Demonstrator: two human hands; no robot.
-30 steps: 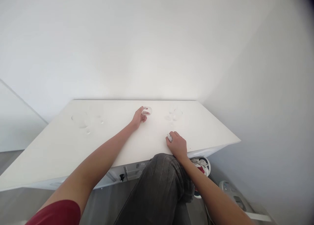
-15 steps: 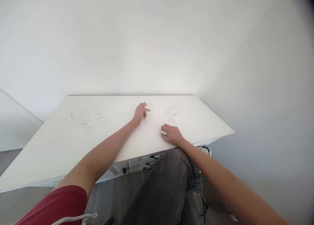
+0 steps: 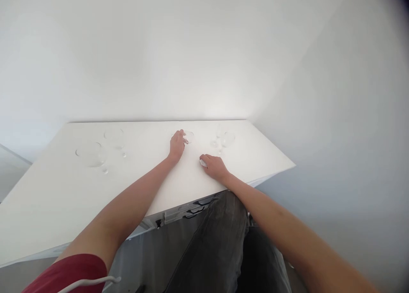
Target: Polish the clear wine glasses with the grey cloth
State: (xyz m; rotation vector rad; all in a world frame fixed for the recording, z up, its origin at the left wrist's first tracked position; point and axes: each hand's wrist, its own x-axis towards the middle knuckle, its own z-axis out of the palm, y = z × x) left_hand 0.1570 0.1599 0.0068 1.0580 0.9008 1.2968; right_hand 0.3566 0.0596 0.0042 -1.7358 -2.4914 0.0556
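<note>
My left hand (image 3: 177,144) is at the middle of the white table, its fingers curled at the side of a clear round glass vessel (image 3: 189,136). It seems to grip the vessel, whose near side is partly hidden by the fingers. Closer to the table's front edge, my right hand (image 3: 215,167) is closed on a small white wad (image 3: 203,162), which looks like cloth or tissue. Right of my left hand stands another clear glass vessel (image 3: 228,139), with small clear round pieces (image 3: 214,143) beside it.
On the left half of the white table (image 3: 134,173) are a large clear glass vessel (image 3: 91,155) and another behind it (image 3: 114,138). Small clear round shapes (image 3: 105,170) show near them. A white wall (image 3: 159,62) rises behind. Drawers with dark handles (image 3: 193,214) are below the front edge.
The view has shifted, so the table and everything on it appear slightly farther left. Both hands keep nearly the same places and grips.
</note>
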